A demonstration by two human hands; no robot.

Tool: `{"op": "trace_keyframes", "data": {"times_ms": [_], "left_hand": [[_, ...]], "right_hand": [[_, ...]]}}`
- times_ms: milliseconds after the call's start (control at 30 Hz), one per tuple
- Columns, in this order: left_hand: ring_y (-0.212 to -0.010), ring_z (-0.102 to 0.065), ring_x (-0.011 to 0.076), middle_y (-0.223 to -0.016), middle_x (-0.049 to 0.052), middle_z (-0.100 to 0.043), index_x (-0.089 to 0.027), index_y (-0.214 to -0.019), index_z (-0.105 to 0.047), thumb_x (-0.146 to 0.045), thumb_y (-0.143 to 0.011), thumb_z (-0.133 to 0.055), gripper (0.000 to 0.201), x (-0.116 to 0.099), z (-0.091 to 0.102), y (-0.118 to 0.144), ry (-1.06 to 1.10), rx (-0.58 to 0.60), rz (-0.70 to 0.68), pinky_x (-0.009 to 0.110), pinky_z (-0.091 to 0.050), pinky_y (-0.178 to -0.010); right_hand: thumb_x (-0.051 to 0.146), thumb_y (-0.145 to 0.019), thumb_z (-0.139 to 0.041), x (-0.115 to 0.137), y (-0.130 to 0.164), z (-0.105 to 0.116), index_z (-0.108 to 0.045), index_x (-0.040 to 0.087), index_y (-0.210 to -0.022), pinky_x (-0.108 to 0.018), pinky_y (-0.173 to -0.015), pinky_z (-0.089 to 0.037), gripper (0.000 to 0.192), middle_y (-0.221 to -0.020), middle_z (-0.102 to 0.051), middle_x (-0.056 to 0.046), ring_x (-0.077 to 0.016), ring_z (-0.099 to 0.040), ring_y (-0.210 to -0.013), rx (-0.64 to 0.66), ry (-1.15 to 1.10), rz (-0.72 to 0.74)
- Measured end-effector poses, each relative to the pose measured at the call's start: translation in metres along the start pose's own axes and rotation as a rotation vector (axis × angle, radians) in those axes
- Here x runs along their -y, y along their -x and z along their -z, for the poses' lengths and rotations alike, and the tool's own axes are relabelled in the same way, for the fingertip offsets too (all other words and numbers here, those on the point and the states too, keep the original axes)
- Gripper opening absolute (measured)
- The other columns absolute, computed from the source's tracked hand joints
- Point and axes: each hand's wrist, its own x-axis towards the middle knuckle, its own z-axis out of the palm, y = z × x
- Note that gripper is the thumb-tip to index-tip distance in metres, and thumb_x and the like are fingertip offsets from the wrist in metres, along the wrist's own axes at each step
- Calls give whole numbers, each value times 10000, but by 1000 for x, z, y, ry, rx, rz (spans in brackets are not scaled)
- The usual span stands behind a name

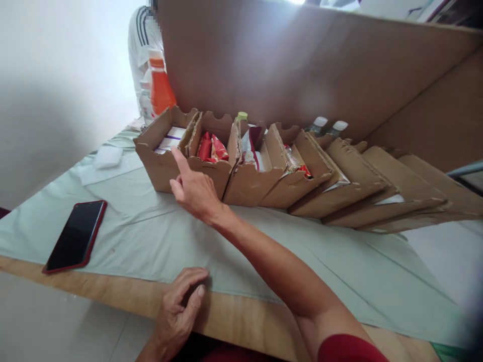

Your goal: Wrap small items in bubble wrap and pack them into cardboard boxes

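Right hand [192, 188], forefinger out and holding nothing, touches the second box [211, 166]; left boxes are filled, right ones look unfilled; left hand [179, 306] loosely curled on table edge [113, 291].

- Place: looks like a small packing or sorting room, plain and makeshift.
- Wooden table [113, 294] with a pale green cloth [158, 236].
- Row of open cardboard boxes [249, 171] holding snack packets [211, 148] and bottles [320, 123].
- Large cardboard sheet [302, 65] behind; bare white wall [56, 75].
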Motion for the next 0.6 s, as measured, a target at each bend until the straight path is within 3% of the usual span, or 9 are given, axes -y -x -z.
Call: {"op": "trace_keyframes", "data": {"times_ms": [67,133,167,233,333,467,533,600], "left_hand": [[-1001,-807,223,-1057,73,-831,-277,-1139,-800,-193,-993,-605,257,1,-2,-1,43,-34,29,327,-684,-859],[-1008,-805,251,-1062,72,-827,-304,-1127,-812,-240,-987,-615,250,2,-5,2,72,-86,70,377,-697,-858],[-1030,-801,271,-1079,65,-824,-339,-1128,-814,-275,-980,-626,248,4,-6,5,79,-134,102,413,-700,-876],[-1107,-777,311,-1176,47,-804,-434,-1185,-790,-352,-965,-640,279,7,-7,11,81,-247,165,488,-692,-937],[-1204,-728,354,-1383,17,-721,-525,-1349,-681,-429,-937,-671,424,12,4,18,82,-447,280,561,-649,-1019],[-1356,-631,378,-1500,81,-633,-364,-1449,-609,-477,-878,-757,601,19,47,10,73,-746,374,604,-490,-1194],[-1453,-548,376,-1553,136,-574,-284,-1489,-557,-484,-867,-773,688,20,68,2,58,-783,344,592,-431,-1235],[-1476,-525,362,-1579,150,-541,-272,-1519,-511,-488,-831,-808,781,19,82,-3,49,-737,300,556,-440,-1230]], "right_hand": [[194,-901,-669,12,-31,1,-594,242,-1478,-433,-919,-570,583,-806,-765,-26,-282,-740,-856,34,196,-43],[187,-950,-649,22,-47,3,-717,198,-1254,-390,-882,-551,312,-858,-779,-58,-282,-750,-898,52,337,-79],[188,-985,-621,26,-49,4,-741,183,-1144,-357,-866,-536,199,-885,-783,-65,-267,-755,-915,61,377,-75],[186,-1040,-566,33,-41,7,-737,172,-1012,-290,-825,-499,174,-885,-779,-52,-217,-758,-907,80,399,-31],[181,-1041,-573,40,-7,15,-717,200,-941,-228,-728,-452,176,-821,-765,-8,-151,-738,-816,133,365,59],[120,-949,-638,38,60,47,-720,215,-892,-231,-667,-451,138,-807,-775,20,-138,-705,-727,221,283,173],[121,-947,-611,30,93,74,-729,219,-927,-229,-673,-487,155,-822,-785,24,-130,-711,-714,216,174,174],[149,-956,-577,17,122,103,-733,227,-957,-228,-687,-532,174,-821,-785,23,-124,-726,-711,151,24,105]]}}
